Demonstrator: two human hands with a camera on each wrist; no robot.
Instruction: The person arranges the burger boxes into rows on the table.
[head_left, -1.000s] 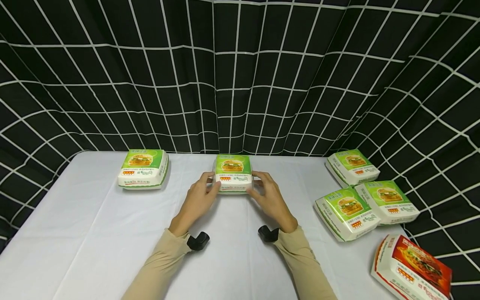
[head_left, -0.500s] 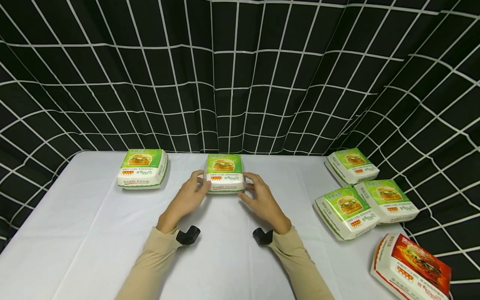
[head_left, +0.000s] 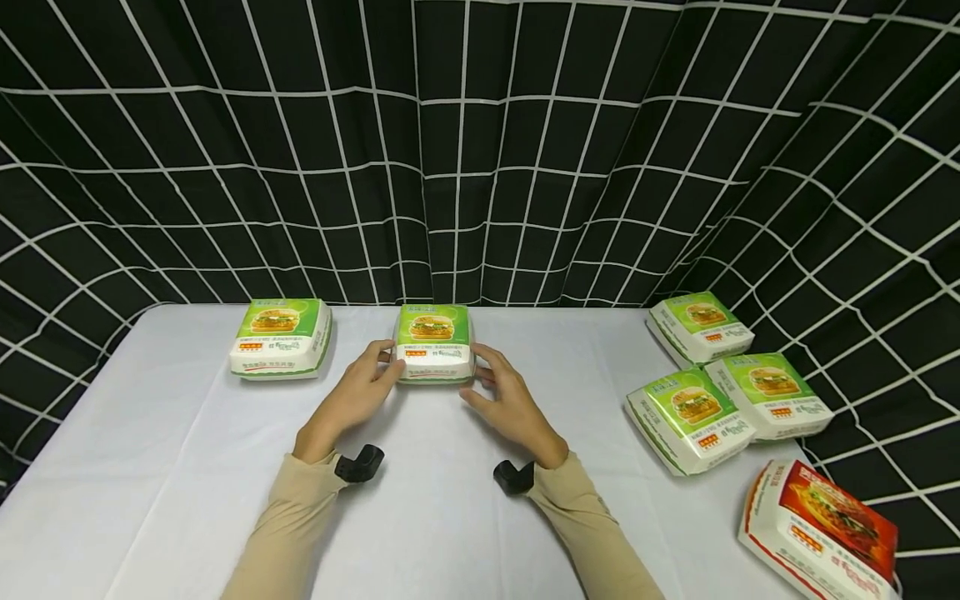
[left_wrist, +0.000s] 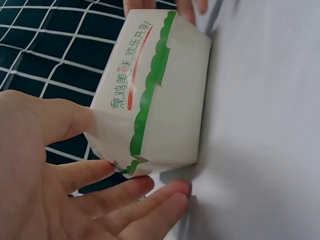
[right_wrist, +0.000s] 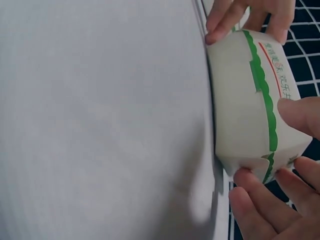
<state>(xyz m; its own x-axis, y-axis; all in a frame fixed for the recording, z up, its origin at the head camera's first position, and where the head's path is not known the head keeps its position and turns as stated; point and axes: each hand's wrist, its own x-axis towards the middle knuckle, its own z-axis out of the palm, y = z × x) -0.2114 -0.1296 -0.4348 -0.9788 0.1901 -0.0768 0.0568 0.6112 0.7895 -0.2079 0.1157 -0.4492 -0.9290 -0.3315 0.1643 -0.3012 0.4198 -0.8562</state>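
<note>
Curtain [head_left: 450, 150] hangs behind the middle box [head_left: 435, 346], red box [head_left: 825, 525] well apart.

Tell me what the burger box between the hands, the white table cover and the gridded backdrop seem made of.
The burger box looks like thin printed card, smooth and faintly glossy, with folded edges. The table cover seems matte cloth, judging by its soft creases. The backdrop is probably matte fabric: its lines bend along hanging folds.

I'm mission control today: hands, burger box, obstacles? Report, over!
Left hand, right hand: gripping middle green burger box. Burger picture facing up. Nearest neighbour: left green burger box, apart, not blocking hands.
</note>
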